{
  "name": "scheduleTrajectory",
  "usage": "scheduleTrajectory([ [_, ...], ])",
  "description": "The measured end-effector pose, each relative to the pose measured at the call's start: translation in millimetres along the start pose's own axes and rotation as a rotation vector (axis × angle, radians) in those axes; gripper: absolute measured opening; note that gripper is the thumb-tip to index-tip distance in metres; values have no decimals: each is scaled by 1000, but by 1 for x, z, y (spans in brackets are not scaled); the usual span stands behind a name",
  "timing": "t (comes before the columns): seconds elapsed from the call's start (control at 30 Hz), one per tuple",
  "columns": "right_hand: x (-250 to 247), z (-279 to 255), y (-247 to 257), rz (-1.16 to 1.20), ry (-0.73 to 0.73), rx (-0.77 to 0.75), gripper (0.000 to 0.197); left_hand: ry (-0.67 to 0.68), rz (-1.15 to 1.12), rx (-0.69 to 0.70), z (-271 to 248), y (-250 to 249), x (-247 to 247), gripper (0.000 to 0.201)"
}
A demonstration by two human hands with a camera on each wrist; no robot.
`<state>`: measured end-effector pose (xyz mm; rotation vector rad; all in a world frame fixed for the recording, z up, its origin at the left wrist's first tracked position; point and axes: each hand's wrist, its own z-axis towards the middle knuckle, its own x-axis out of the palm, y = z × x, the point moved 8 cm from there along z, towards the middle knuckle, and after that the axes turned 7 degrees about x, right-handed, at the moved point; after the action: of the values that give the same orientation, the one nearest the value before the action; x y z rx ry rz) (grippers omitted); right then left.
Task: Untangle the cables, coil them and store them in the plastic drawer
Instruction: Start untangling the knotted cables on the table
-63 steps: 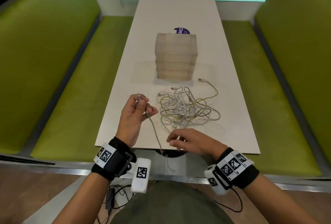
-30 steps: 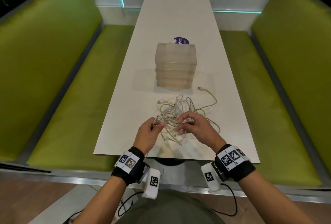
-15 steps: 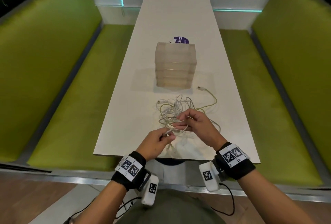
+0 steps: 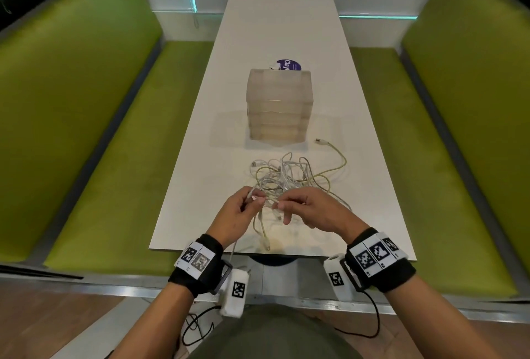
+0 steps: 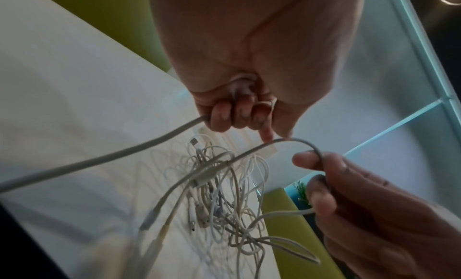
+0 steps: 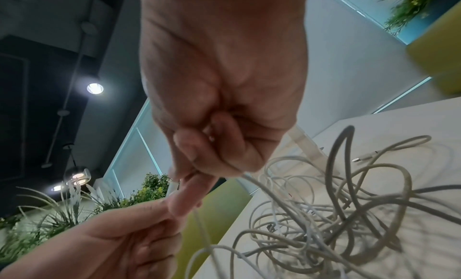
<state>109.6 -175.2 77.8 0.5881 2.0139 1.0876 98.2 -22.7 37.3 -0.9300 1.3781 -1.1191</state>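
A tangle of white and yellowish cables (image 4: 289, 178) lies on the white table (image 4: 200, 186), just in front of the translucent plastic drawer unit (image 4: 278, 106). My left hand (image 4: 238, 212) grips one grey-white cable (image 5: 104, 157) in its curled fingers, and that cable trails off the near table edge. My right hand (image 4: 307, 209) pinches the same cable (image 5: 316, 151) a little further along, forming a small loop between the two hands. Both hands hover over the near side of the tangle (image 6: 336, 214). A yellowish cable's plug (image 4: 319, 141) lies to the drawer unit's right.
A purple round sticker (image 4: 289, 64) sits behind the drawer unit. Green benches (image 4: 100, 129) run along both sides of the table. Plug ends (image 4: 265, 242) dangle near the table's front edge. The far half of the table holds nothing else.
My left hand moved up and rightward from the near edge to meet the right hand over the tangle. The right hand shifted slightly toward me. Both now hold a short cable span.
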Motion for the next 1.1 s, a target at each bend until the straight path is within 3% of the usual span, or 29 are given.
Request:
scheduleTrajectory([
  [0.2, -12, 1, 0, 83, -116, -33, 15, -83, -228, -129, -11, 15, -4, 28],
  [0.33, -7, -1, 4, 193, -100, -114, 12, -92, -378, -224, -15, 23, 2, 32],
  [0.5, 19, -1, -8, 40, 42, -105, 10, -71, -687, -332, -14, 17, 13, 47],
  [0.7, 31, 0, -10, -217, 128, -114, 15, 7, -772, -408, -13, 9, 21, 41],
  [0.93, 29, -1, -11, -313, 146, -70, 18, -279, -917, -377, -9, 21, 7, 40],
  [1.1, 30, -3, -12, -310, 139, -42, 18, -300, -856, -335, -5, 20, 5, 37],
])
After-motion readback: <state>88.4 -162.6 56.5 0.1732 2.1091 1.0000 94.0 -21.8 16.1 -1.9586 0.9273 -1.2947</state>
